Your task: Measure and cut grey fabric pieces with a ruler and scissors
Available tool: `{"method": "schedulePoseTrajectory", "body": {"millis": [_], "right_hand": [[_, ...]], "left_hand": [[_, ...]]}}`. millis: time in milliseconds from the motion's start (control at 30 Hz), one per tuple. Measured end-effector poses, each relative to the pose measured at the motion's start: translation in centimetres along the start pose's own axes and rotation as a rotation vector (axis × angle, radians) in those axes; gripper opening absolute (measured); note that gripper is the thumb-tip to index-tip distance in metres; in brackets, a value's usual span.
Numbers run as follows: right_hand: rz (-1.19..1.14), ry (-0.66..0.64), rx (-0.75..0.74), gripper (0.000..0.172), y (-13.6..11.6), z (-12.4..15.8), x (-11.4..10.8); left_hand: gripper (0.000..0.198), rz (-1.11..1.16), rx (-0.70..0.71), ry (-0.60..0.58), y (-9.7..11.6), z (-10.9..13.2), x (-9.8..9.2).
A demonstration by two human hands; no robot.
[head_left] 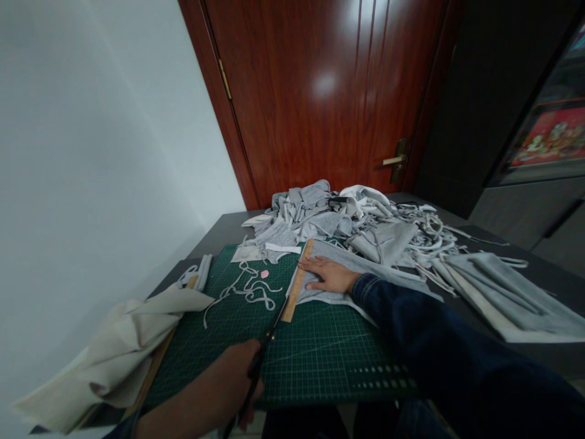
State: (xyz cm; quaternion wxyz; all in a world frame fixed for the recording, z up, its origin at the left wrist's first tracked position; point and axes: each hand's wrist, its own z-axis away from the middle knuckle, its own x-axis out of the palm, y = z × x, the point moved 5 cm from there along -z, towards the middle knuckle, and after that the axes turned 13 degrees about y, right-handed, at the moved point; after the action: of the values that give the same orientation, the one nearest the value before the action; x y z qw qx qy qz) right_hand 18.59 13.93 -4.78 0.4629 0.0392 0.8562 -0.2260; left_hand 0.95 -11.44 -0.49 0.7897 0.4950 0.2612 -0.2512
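Note:
My left hand (240,372) is closed around the handles of black scissors (270,336). Their blades point away from me and reach the near left edge of a grey cloth (338,256), beside the lower part of a wooden ruler (299,283). The ruler lies across the cloth close to its left edge. My right hand (329,274) rests flat with fingers stretched out, pressing on the ruler and the cloth. Under all this is a green cutting mat (320,360) with a printed grid. Thin cut strips (249,289) lie curled left of the ruler.
A large heap of grey and white fabric scraps (320,213) fills the table's back. Folded grey cloth (512,292) lies at right. Beige cloth (128,341) drapes over the mat's left side. A small pink piece (264,274) sits near the strips. Behind stands a brown door (320,122).

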Motion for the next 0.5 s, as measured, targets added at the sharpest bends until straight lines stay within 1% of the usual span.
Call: {"method": "schedulePoseTrajectory", "body": {"millis": [133, 333, 433, 500], "right_hand": [[0.001, -0.001, -0.008, 0.076, -0.1, 0.0, -0.1], [0.005, 0.002, -0.005, 0.076, 0.0, -0.1, 0.0], [0.004, 0.004, -0.002, 0.076, 0.1, 0.0, 0.0], [-0.001, 0.002, 0.0, 0.076, 0.1, -0.1, 0.0]], "left_hand": [[0.024, -0.008, 0.002, -0.008, 0.0, -0.1, 0.0], [0.028, 0.024, -0.001, -0.045, -0.8, -0.1, 0.2], [0.03, 0.038, -0.006, -0.064, -0.9, 0.3, 0.0], [0.027, -0.006, 0.013, -0.07, -0.8, 0.5, -0.4]]}}
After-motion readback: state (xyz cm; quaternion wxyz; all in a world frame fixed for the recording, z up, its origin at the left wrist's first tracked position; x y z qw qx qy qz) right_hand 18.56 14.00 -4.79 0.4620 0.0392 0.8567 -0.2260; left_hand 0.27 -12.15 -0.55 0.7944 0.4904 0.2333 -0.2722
